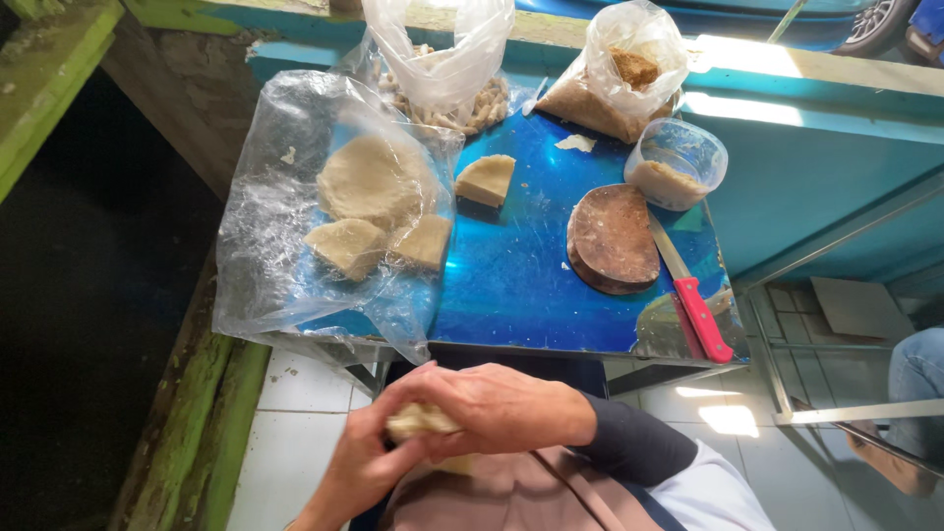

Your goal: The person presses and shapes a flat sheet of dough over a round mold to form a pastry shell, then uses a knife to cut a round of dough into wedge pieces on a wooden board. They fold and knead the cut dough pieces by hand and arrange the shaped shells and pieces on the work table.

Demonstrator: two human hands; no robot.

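Pale dough lump (421, 421) pressed between left hand (359, 467), right hand (497, 405)

1. A shiny blue metal tabletop (511, 285) stood against a turquoise painted wall (816, 167).
2. A crumpled clear plastic sheet (265, 256) covered its left part and carried a round pale dough slab (374, 179) and two pale wedge-shaped dough pieces (346, 246) just beside it.
3. Another pale dough wedge (486, 179) lay bare near the middle.
4. A round brown wooden board (612, 238) lay to the right, with a red-handled knife (688, 290) touching its edge.
5. A small clear plastic tub (677, 163) held beige paste.
6. Two clear plastic bags (447, 74) stood at the back, one with pale pieces, the other (619, 74) with brown crumbly filling.
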